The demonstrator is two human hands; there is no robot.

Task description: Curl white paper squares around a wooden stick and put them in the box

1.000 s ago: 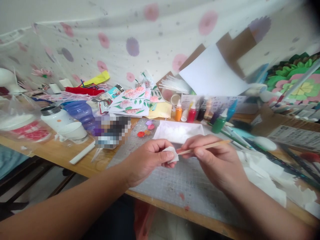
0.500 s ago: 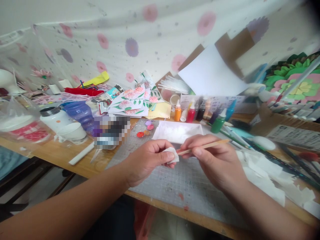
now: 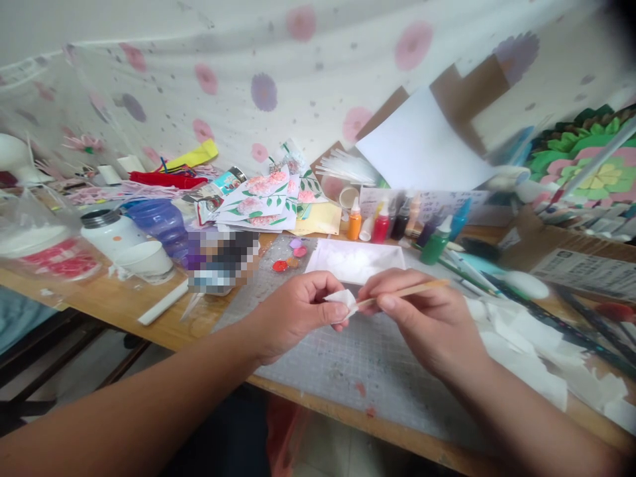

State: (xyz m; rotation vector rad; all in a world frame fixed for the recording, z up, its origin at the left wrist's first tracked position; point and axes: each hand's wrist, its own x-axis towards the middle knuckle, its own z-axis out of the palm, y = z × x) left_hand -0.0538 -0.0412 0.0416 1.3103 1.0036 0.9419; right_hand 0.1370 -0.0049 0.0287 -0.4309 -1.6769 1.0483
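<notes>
My left hand (image 3: pixel 303 315) pinches a small white piece of tissue or thin paper (image 3: pixel 342 298) between thumb and fingers. Closed around a thin, light wooden stick (image 3: pixel 417 287), my right hand (image 3: pixel 430 315) tips it leftward so that its end meets the edge of the white piece. Whether the tip lies on or inside a fold is too small to tell. Both hands are above a grey cutting mat (image 3: pixel 318 377). Just behind them lies a white tray (image 3: pixel 397 254) with fluffy white material in it.
Paint bottles, among them an orange bottle (image 3: pixel 354 220) and a green bottle (image 3: pixel 437 242), stand behind the tray. White paper scraps (image 3: pixel 527 344) and brushes lie at right. Left are a white cup (image 3: pixel 146 260), a purple container (image 3: pixel 158 225) and a white roller (image 3: pixel 163 303).
The stick's tip has shifted slightly left to the white piece, which has turned a little in my left fingers. Both hands stay in nearly the same place.
</notes>
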